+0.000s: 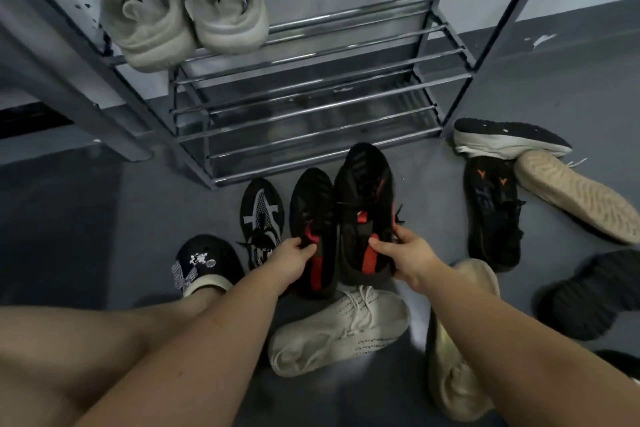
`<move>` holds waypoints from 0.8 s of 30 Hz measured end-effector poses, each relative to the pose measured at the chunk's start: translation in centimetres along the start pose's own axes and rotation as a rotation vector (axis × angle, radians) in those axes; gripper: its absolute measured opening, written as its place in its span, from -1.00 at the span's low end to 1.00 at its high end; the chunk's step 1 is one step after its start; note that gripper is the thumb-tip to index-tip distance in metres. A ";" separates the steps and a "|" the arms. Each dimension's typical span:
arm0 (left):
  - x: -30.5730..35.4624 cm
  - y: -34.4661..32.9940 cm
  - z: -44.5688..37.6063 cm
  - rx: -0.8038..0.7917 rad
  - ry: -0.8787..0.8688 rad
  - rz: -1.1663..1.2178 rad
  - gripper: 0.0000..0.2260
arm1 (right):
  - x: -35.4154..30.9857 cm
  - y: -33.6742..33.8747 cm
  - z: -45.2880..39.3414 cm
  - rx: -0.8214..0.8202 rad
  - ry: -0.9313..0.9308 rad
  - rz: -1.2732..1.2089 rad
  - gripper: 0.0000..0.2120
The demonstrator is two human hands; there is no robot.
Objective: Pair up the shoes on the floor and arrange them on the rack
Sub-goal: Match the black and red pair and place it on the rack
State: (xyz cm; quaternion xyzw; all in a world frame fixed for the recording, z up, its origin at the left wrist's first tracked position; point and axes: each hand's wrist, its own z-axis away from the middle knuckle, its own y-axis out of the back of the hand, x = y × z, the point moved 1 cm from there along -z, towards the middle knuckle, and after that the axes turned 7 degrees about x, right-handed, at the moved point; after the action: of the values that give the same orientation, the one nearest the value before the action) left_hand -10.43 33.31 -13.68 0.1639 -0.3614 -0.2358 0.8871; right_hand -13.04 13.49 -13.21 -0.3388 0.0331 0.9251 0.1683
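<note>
Two black shoes with red heel tabs are held side by side, toes toward the rack. My left hand [294,258] pinches the collar of the left black-and-red shoe [313,208]. My right hand [403,255] grips the heel of the right black-and-red shoe [365,194], which is slightly higher and further forward. The metal shoe rack [311,107] stands just beyond them, with a pair of beige sneakers [187,7] on an upper shelf at the left.
Loose shoes lie on the grey floor: a black-and-white sneaker [261,218], a cream sneaker [339,326], a yellowish sneaker [453,357], a black sneaker with orange marks [493,215], a tan-soled shoe [575,198], a white-soled black shoe [509,137], a dark shoe [595,291]. My foot wears a black slipper [204,260].
</note>
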 end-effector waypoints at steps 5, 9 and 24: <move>-3.7 -0.5 -2.2 -0.077 0.138 -0.250 -0.55 | 1.1 1.5 -2.6 -0.004 -0.056 0.176 -0.56; -4.0 -1.4 -3.5 -0.058 0.182 -0.210 -0.55 | 1.7 2.1 -4.4 0.004 -0.058 0.275 -0.48; -2.7 -3.8 -2.9 -0.158 0.402 0.568 -0.67 | 1.0 3.1 -4.8 -0.072 -0.094 0.258 -0.59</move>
State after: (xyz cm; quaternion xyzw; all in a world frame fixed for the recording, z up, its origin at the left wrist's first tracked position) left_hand -11.14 31.89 -18.98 0.0309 -0.1913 0.0301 0.9806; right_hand -11.86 10.06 -17.72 -0.2941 0.0352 0.9544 0.0369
